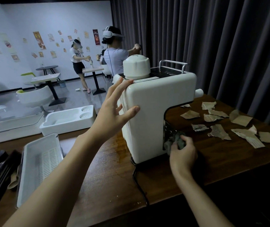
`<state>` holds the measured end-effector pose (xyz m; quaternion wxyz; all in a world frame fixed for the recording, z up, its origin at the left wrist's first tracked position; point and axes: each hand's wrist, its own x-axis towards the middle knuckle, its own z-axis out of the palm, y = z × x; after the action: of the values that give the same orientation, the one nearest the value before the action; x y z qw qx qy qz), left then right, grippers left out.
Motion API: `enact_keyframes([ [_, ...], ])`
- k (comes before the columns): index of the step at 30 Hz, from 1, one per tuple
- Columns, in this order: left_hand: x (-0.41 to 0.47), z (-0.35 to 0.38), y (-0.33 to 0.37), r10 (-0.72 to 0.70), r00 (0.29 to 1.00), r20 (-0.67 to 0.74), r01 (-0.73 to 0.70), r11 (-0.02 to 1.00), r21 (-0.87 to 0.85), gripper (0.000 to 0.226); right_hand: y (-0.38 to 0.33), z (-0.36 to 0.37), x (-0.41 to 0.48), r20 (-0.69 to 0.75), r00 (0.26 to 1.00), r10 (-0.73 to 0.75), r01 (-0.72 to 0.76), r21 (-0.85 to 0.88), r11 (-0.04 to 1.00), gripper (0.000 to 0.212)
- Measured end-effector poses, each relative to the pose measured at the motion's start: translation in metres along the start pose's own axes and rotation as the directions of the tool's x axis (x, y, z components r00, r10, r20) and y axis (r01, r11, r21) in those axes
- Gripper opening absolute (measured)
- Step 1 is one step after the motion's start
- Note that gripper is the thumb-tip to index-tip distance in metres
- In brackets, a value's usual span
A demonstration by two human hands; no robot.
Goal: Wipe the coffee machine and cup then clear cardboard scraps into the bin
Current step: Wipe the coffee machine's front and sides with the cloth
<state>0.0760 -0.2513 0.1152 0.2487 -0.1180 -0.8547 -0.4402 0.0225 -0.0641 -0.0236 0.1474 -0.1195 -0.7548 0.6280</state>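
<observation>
Coffee machine [149, 115] stands upright on the table [108, 177], front facing right. Our left hand [114, 112], fingers spread, presses its back; our right hand [182, 153] clutches a cloth [177, 140] in its recess. Cup [136, 68] sits upside down on top, cardboard scraps [219, 132] to its right.

We see a wooden table [114, 177], a white slotted tray [39, 167] on its left end, dark curtains [213, 38] behind it.
</observation>
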Motion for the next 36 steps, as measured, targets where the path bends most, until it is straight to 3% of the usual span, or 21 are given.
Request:
enact_keyframes([
  [9, 0.000, 0.003, -0.001, -0.002, 1.000, -0.016, 0.002, 1.000, 0.021, 0.069, 0.011, -0.014, 0.030, -0.067, 0.995, 0.071, -0.077, -0.101, 0.992, 0.043],
  [16, -0.001, 0.003, -0.001, -0.001, 1.000, -0.020, 0.001, 1.000, 0.018, 0.071, 0.017, -0.002, -0.014, 0.106, 0.986, -0.128, 0.141, -0.130, 0.981, 0.056],
  [22, -0.001, 0.004, 0.000, 0.002, 1.000, -0.012, -0.001, 1.000, 0.008, 0.071, 0.010, -0.010, -0.008, 0.049, 0.997, -0.061, 0.068, -0.145, 0.987, 0.048],
  [31, 0.000, 0.005, -0.002, 0.021, 1.000, -0.021, -0.020, 1.000, 0.008, 0.069, 0.016, -0.005, -0.042, 0.188, 0.910, -0.368, 0.406, -0.236, 0.883, 0.032],
  [36, 0.000, 0.004, -0.003, 0.024, 0.999, -0.028, -0.023, 1.000, 0.014, 0.070, 0.021, -0.004, -0.060, 0.444, 0.756, -0.481, 0.636, -0.324, 0.700, 0.039],
])
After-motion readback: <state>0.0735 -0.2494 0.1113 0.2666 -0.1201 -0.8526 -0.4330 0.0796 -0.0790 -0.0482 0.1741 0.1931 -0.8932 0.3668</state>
